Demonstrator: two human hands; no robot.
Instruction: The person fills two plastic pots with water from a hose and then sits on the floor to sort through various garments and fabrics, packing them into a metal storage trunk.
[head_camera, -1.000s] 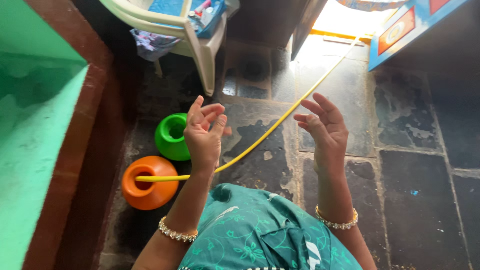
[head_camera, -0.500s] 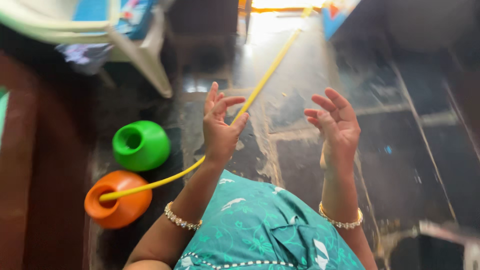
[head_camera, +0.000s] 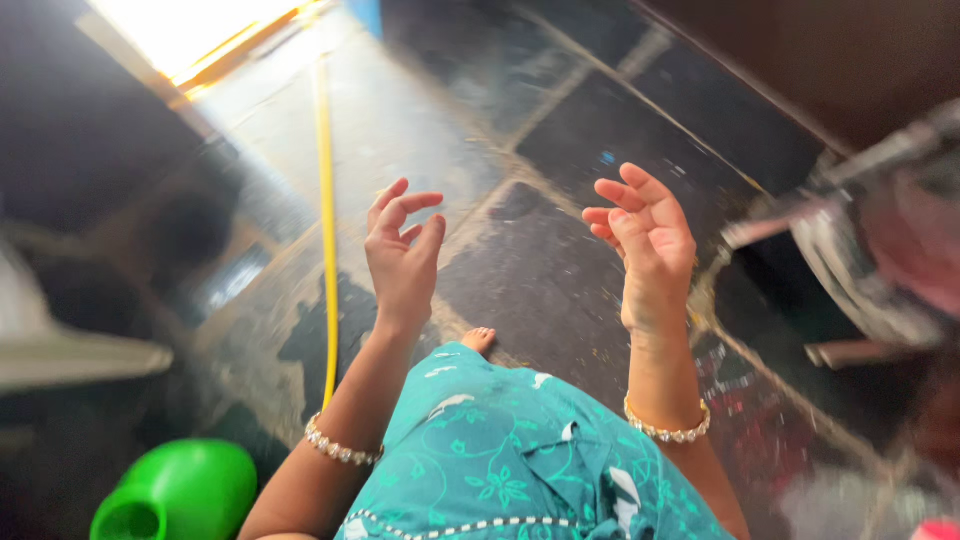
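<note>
Both hands are raised in front of me over a dark stone floor, holding nothing. My left hand (head_camera: 403, 255) has its fingers spread and curled slightly, with a beaded bracelet on the wrist. My right hand (head_camera: 648, 240) is also empty, fingers apart, with a similar bracelet. A yellow hose (head_camera: 326, 220) runs along the floor just left of my left hand, not touching it. A bare toe (head_camera: 480, 340) shows above my teal patterned garment (head_camera: 520, 460).
A green plastic pot (head_camera: 178, 492) lies at the lower left. The edge of a pale chair (head_camera: 70, 355) is at the left. Blurred metal objects (head_camera: 880, 250) stand at the right. Bright light falls on the floor at the top left.
The view has swung to the right: the orange pot has left the frame and the green pot has slid to the lower left. Both hands stay raised and empty.
</note>
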